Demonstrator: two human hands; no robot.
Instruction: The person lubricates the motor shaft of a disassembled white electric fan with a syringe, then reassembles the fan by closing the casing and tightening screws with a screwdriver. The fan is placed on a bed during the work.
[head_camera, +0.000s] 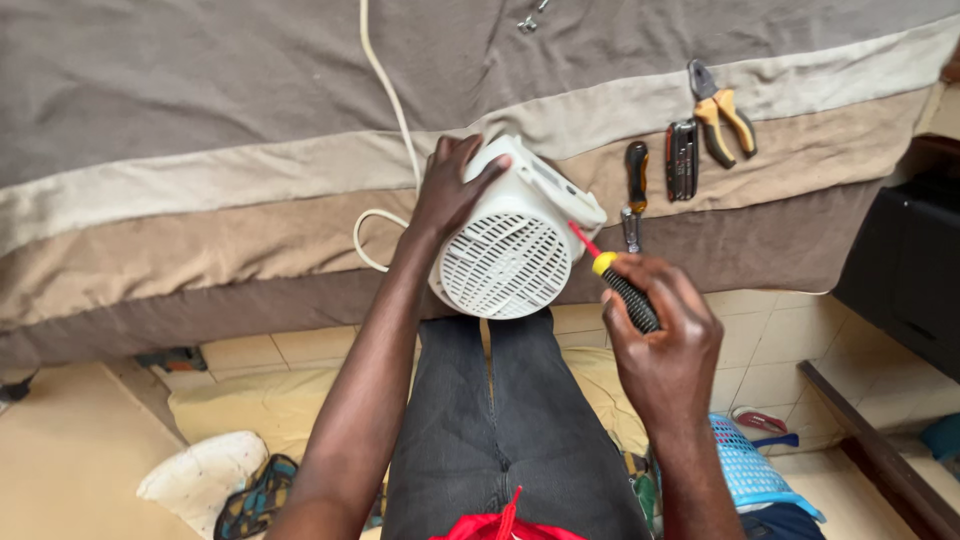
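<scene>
Underneath, striped brown bedspread (200, 120) (tiled floor (760, 340) below); fingers gripping white fan heater (510, 250) and screwdriver (620, 285).

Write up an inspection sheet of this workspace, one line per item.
Surface: striped brown and beige bedcover, edge of a bed.
Job's things: white fan heater on the person's knees, round grille facing the camera; screwdriver tip at its right edge.
Clutter: pliers, folded multi-tool, second screwdriver, small metal bits on the cover.
Grippers: left hand grips the heater's top; right hand holds the screwdriver handle.
Cables: white cord runs from heater up over the cover.
Surroundings: tiled floor, blue basket, cushions.
</scene>
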